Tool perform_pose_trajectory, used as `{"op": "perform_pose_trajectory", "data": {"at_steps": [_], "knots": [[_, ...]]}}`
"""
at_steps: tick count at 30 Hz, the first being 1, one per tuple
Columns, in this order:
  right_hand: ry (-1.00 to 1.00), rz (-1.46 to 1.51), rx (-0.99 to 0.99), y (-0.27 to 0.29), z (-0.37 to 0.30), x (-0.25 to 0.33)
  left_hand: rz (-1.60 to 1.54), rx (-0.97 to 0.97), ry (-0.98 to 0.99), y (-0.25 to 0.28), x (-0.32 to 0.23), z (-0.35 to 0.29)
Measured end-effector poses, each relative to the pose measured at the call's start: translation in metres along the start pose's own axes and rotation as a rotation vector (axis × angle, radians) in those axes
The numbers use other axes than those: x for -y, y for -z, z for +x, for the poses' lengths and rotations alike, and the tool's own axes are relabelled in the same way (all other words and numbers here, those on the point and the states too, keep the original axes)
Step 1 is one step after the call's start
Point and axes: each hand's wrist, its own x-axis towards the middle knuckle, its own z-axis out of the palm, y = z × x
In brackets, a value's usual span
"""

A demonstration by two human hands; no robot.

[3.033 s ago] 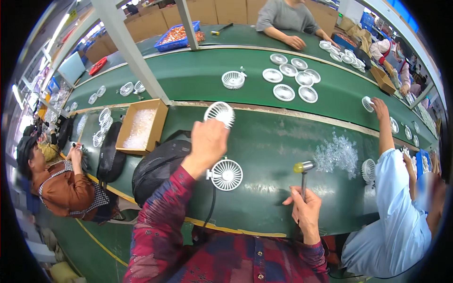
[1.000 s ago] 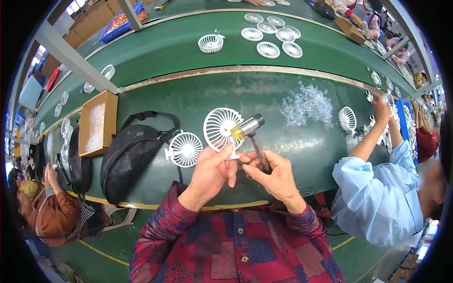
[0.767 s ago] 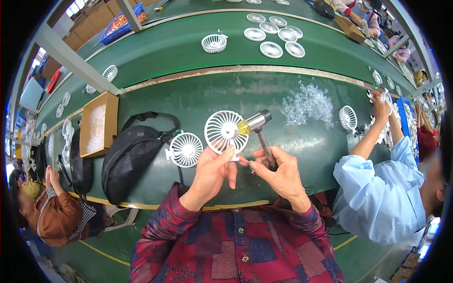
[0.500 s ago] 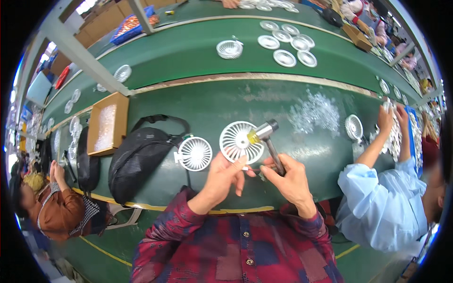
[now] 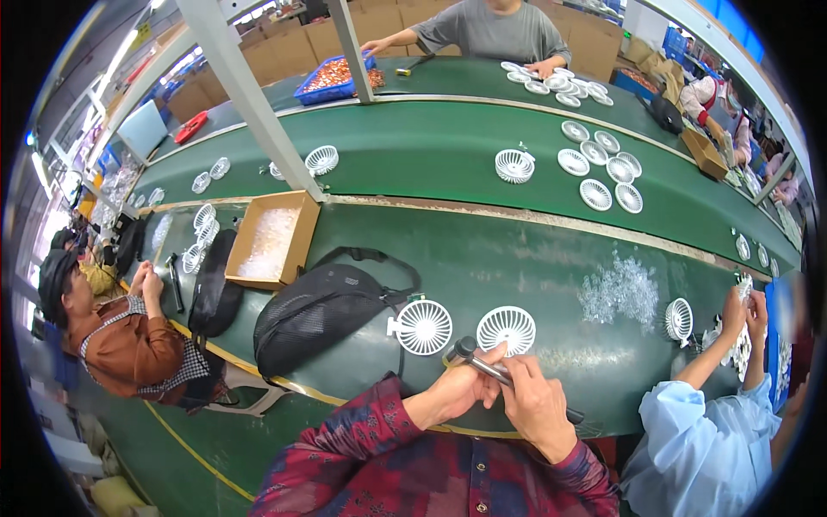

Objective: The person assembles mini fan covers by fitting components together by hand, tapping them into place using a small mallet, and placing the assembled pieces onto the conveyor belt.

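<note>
My right hand (image 5: 538,405) grips a hammer (image 5: 493,370) by its dark handle, which slants across in front of me. The metal hammer head lies above my left hand (image 5: 463,389). That hand's fingers are curled together close to the right hand's fingertips; whatever they hold, if anything, is hidden. Just beyond my hands a round white fan grille (image 5: 505,326) with radial slats rests on the green table, partly covered by my fingers. To its left lies a second white fan grille (image 5: 425,327) with a small side tab.
A black mesh bag (image 5: 323,314) and a cardboard box (image 5: 297,250) of small clear parts stand left. Small clear pieces (image 5: 618,291) lie in a heap at right. White grilles ride on the green belt (image 5: 413,142) beyond. A co-worker's blue sleeve (image 5: 689,431) is at right.
My view has tilted up, showing more of the far side. The hammer has come off the grille back toward me, its head now over my left hand. My left hand has left the grille's near edge.
</note>
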Motion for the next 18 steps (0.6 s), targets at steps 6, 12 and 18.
{"op": "perform_pose_trajectory", "data": {"at_steps": [6, 12, 18], "knots": [[0.101, 0.049, -0.093, -0.004, 0.002, -0.019, -0.004, 0.024, 0.063, 0.000, -0.003, -0.004], [-0.615, 0.821, -0.180, 0.016, 0.013, -0.040, 0.531, 0.027, -0.317, 0.007, 0.005, -0.018], [-0.788, 0.980, -0.085, 0.001, 0.021, -0.080, 1.489, -0.095, -1.236, -0.003, 0.011, -0.005]]}}
